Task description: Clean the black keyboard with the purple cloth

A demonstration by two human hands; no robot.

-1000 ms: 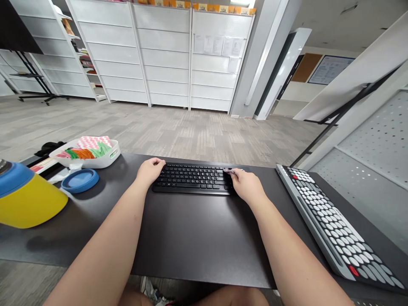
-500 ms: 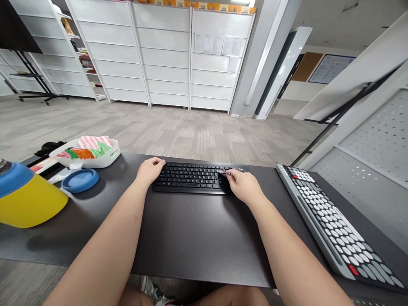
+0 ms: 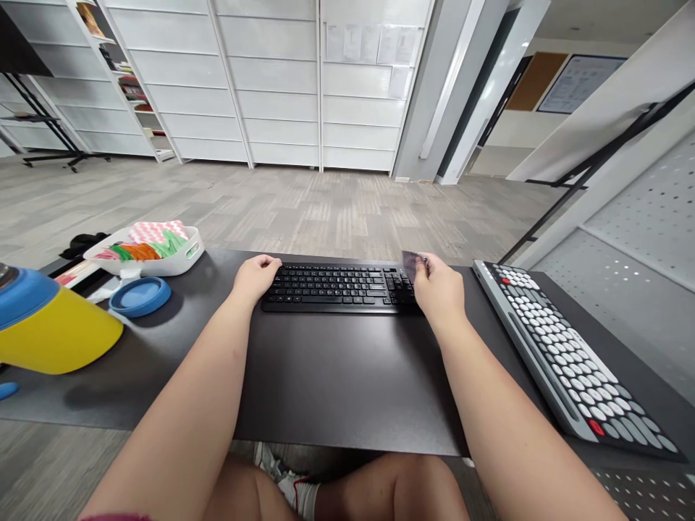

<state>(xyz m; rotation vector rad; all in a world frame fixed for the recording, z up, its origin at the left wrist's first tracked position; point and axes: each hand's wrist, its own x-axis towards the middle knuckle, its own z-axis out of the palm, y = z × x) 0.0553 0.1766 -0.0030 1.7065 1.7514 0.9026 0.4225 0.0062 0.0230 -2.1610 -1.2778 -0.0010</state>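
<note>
A black keyboard (image 3: 331, 307) lies flat across the far part of the dark table. My left hand (image 3: 256, 281) is closed at its upper left corner, thumb and fingers gripping the edge. Over the keyboard's right end, my right hand (image 3: 442, 289) is closed on a small thin, dark purplish cloth (image 3: 410, 266). One corner of this cloth sticks out to the left of the fingers, above the number keys. The hand hides the keyboard's right end, and I cannot tell whether the cloth touches the keys.
On the right stands a grey keyboard (image 3: 575, 369) with round white keys. To the left are a yellow and blue bottle (image 3: 59, 325), a blue lid (image 3: 140, 297) and a white basket (image 3: 182, 264) holding colourful items. The dark table (image 3: 347, 383) ends close to my knees.
My right hand has moved right and lifted with the cloth, uncovering the keys around the number pad. My left hand stays at the keyboard's left corner. The camera view has tilted slightly down.
</note>
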